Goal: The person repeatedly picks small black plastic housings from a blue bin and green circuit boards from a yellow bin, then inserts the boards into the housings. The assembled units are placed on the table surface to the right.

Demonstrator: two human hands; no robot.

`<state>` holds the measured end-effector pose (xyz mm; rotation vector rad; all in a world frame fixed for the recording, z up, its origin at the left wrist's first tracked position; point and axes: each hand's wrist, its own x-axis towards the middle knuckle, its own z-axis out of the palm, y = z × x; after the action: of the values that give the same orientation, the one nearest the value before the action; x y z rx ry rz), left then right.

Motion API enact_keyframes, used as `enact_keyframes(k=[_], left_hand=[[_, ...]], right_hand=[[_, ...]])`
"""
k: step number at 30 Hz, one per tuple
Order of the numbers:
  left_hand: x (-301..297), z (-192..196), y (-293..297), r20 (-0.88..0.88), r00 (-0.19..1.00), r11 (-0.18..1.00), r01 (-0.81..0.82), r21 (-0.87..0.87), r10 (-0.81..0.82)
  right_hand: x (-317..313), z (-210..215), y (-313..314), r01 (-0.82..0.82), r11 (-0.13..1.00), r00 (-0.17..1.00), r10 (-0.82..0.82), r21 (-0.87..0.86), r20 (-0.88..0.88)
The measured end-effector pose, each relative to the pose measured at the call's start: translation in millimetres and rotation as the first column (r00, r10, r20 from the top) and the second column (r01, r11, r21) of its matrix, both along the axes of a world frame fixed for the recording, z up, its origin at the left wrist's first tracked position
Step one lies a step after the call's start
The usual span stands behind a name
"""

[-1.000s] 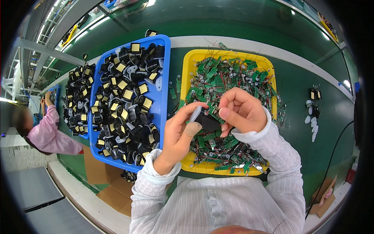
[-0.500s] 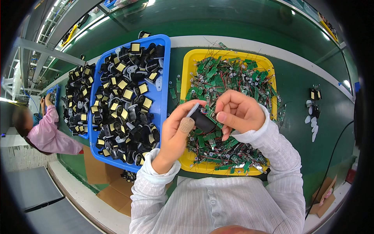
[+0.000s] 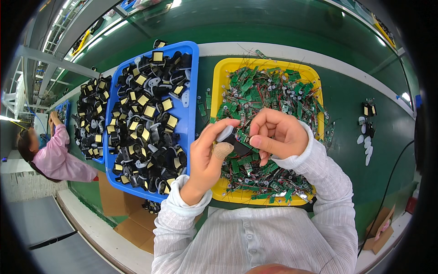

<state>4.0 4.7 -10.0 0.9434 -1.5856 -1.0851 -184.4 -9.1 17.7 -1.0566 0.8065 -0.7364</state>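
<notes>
Over the yellow tray (image 3: pixel 216 98), my left hand (image 3: pixel 205 157) grips a black plastic housing (image 3: pixel 243 147) with a translucent white flap (image 3: pixel 225 133) on its side. A tan covering wraps the thumb of that hand. My right hand (image 3: pixel 280 137) is closed at the housing's right edge, thumb and forefinger pinched beside a small green circuit board (image 3: pixel 244 135). Whether the board sits inside the housing or only against it is hidden by the fingers. Below both hands lies a heap of green circuit boards (image 3: pixel 255 89) with thin wires and small round clear parts.
To the left, a blue tray (image 3: pixel 193 114) holds many black housings with yellow pads; more housings (image 3: pixel 93 118) lie beyond it. Loose white and black parts (image 3: pixel 367 132) rest on the green bench at right. A black cable (image 3: pixel 388 192) hangs there. A co-worker in pink (image 3: pixel 61 153) sits far left.
The housing has turned in my left hand, so its black side shows less and the flap shows broader. My right fingers have shifted slightly left, closer to the housing.
</notes>
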Motion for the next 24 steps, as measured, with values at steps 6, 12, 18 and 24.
enact_keyframes(k=[6,12,18,24], left_hand=[[-1.6,-0.9,-1.8,0.083,0.994,0.982,-0.061,-0.176,0.077],[-2.5,0.6,-0.2,0.118,0.988,0.973,-0.069,-0.221,0.097],[-5.6,-1.5,1.4,0.049,0.993,0.97,-0.098,-0.224,0.112],[-6.5,-1.5,2.3,0.046,0.994,0.965,-0.085,-0.247,0.099]], right_hand=[[-0.9,-0.5,0.5,-0.039,0.999,0.998,0.039,-0.003,-0.057],[-0.6,3.0,1.4,-0.048,0.999,0.998,0.049,0.021,-0.041],[0.5,-4.4,2.8,-0.003,1.0,0.999,0.004,-0.029,0.046],[1.1,-2.6,4.7,0.022,0.998,0.998,-0.019,-0.053,0.053]])
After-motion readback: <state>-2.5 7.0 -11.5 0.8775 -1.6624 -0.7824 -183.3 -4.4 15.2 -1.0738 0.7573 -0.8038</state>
